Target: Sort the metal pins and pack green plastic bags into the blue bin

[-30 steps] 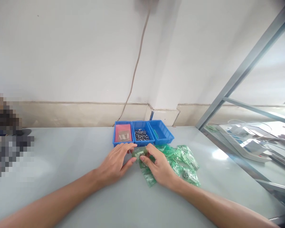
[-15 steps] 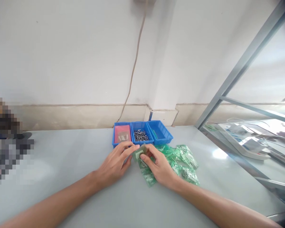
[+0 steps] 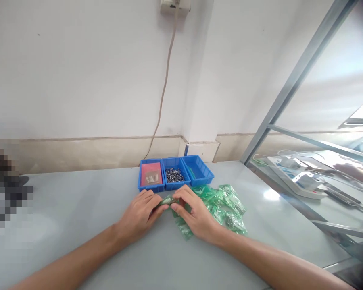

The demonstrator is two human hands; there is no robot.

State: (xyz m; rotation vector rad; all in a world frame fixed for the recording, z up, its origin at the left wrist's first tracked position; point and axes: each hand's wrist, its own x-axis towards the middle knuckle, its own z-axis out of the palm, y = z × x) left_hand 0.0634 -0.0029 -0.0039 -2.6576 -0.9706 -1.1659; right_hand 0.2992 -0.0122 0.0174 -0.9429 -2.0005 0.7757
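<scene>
My left hand (image 3: pixel 139 215) and my right hand (image 3: pixel 193 215) meet over the grey table (image 3: pixel 78 225), both pinching one small green plastic bag (image 3: pixel 167 200) between thumb and fingers. A heap of similar green bags (image 3: pixel 226 205) lies just right of my right hand, and one more bag (image 3: pixel 184 230) lies under its wrist side. Behind the hands stand three small blue trays: the left one (image 3: pixel 151 177) holds a pink sheet with small parts, the middle one (image 3: pixel 174 176) several metal pins, the right one (image 3: pixel 199 173) a little green item.
A white wall with a beige skirting runs behind the table, and a cable (image 3: pixel 163 88) hangs from a socket (image 3: pixel 175 5). A metal frame (image 3: pixel 293 76) borders the right side, with a white power strip (image 3: pixel 296 179) beyond it. A blurred patch (image 3: pixel 3 185) sits at far left.
Both hands have lowered the green bag nearer the table and drawn it slightly towards me. The view has tilted up and shifted, so the wall socket now shows.
</scene>
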